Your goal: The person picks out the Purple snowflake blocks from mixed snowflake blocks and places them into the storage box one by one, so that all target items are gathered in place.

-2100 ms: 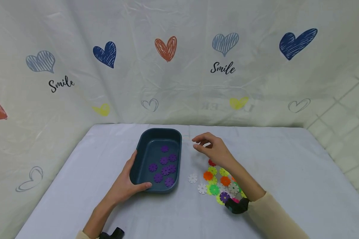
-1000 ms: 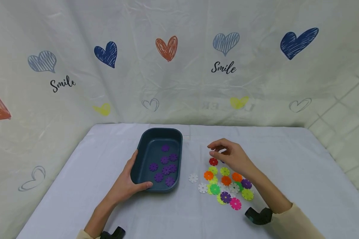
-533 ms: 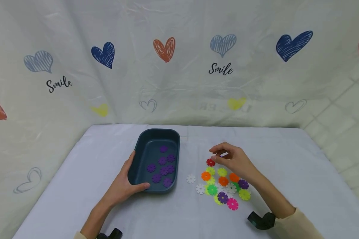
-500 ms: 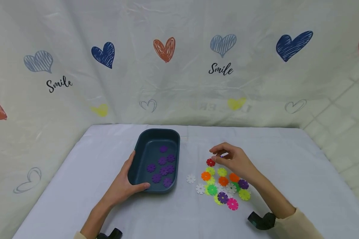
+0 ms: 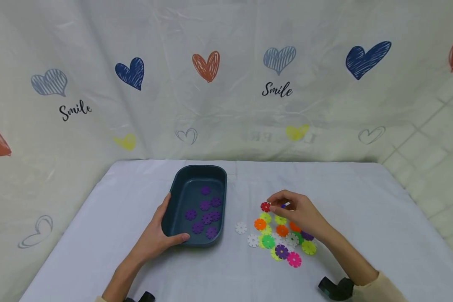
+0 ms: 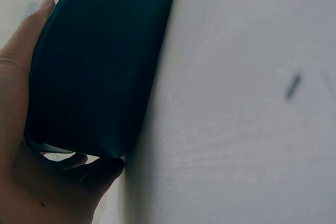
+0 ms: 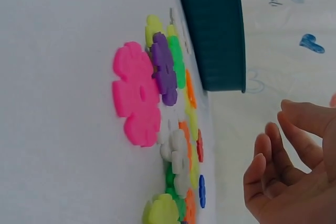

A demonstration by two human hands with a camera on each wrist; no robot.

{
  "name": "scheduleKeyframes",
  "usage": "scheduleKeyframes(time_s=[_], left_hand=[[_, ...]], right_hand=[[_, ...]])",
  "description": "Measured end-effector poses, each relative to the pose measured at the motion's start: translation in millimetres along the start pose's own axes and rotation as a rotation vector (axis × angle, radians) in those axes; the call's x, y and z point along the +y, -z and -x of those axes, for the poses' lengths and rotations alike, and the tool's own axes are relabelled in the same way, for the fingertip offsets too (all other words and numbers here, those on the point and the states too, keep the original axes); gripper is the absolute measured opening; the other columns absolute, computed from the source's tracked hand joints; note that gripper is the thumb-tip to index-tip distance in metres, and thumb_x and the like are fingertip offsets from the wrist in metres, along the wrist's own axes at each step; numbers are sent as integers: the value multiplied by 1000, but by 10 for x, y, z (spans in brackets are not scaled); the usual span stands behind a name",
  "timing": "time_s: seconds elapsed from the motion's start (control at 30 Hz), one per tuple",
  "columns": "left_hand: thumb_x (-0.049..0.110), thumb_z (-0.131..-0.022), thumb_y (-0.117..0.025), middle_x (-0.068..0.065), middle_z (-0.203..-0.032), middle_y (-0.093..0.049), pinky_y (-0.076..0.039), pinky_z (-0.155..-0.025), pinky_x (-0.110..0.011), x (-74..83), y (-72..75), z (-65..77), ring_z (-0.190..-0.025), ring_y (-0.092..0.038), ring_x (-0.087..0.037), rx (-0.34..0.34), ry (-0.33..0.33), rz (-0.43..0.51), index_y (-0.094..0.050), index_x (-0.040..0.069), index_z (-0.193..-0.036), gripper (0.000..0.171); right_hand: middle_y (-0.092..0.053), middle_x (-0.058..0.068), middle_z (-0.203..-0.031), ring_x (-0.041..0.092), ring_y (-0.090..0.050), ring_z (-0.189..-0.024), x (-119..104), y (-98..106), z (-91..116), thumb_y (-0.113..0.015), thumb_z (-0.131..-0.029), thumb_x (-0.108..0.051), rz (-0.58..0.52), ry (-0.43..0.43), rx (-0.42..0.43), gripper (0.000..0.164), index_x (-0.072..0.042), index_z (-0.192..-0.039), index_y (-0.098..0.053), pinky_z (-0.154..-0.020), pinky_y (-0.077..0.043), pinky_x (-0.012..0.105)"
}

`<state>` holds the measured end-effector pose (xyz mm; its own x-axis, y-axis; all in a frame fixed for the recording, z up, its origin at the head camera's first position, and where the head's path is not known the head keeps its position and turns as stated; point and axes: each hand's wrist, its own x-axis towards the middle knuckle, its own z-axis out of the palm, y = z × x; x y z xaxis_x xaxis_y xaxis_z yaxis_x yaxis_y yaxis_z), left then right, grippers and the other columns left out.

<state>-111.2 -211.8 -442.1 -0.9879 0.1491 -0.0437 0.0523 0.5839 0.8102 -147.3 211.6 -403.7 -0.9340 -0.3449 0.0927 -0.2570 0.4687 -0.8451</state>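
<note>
My left hand [image 5: 154,235] grips the dark teal plastic tray [image 5: 166,224] at its near left corner, thumb over the near rim and fingers along the left side. Several purple snowflake connector discs [image 5: 198,227] lie inside it. In the left wrist view the fingers [image 6: 107,174] curl at the tray's edge. My right hand [image 5: 300,209] hovers over the far end of a loose pile of coloured discs, its bent fingers holding nothing. Closest to its fingertips are a red disc [image 5: 265,206] and a blue disc [image 7: 202,191], the latter mostly hidden by the hand in the head view.
The pile includes a pink disc [image 5: 294,259] at its near side, a purple disc [image 5: 281,251] and a green disc [image 5: 268,241]. A white disc [image 5: 240,227] lies between pile and tray. A heart-printed curtain [image 5: 226,105] hangs behind the white-covered table [image 5: 173,277].
The right hand has moved right, away from the tray, then lowered towards the far end of the pile. The left hand stays on the tray, and the discs inside look unchanged.
</note>
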Motion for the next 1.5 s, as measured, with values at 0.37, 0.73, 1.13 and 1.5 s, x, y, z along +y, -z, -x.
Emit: scheduleKeyframes(time_s=[0.37, 0.73, 1.13, 1.5], left_hand=[[40, -78, -89, -12, -177, -6, -25, -119, -75, -11, -11, 16, -161, -15, -46, 1, 14, 1, 0, 33, -169, 127], [40, -78, -90, -11, -178, -6, -26, -119, -74, -21, -16, 13, -161, -16, -45, 6, 8, -4, -1, 34, -169, 127], [41, -77, -90, -11, -177, -7, -26, -119, -74, 1, -6, 11, -161, -17, -45, 11, 7, -5, -2, 35, -168, 127], [43, -77, -90, -10, -178, -7, -26, -120, -74, -14, -7, -15, -161, -16, -44, 9, 3, 0, -2, 36, -168, 127]], right_hand=[[-73, 0, -103, 11, -66, -93, 105, -33, 66, -75, -97, -24, -1, -14, -21, 24, -9, -116, -73, -82, -58, 23], [-72, 1, -103, 12, -66, -94, 131, -31, 111, -75, -96, -20, -8, -9, -57, 22, -9, -116, -73, -81, -58, 24], [-72, 1, -102, 11, -65, -93, 192, -47, 170, -76, -96, -21, -4, -44, -127, 23, -10, -116, -73, -79, -57, 24], [-72, 2, -103, 10, -65, -91, 213, -37, 225, -79, -93, -21, 19, -19, -191, 25, -13, -115, -72, -77, -57, 23]])
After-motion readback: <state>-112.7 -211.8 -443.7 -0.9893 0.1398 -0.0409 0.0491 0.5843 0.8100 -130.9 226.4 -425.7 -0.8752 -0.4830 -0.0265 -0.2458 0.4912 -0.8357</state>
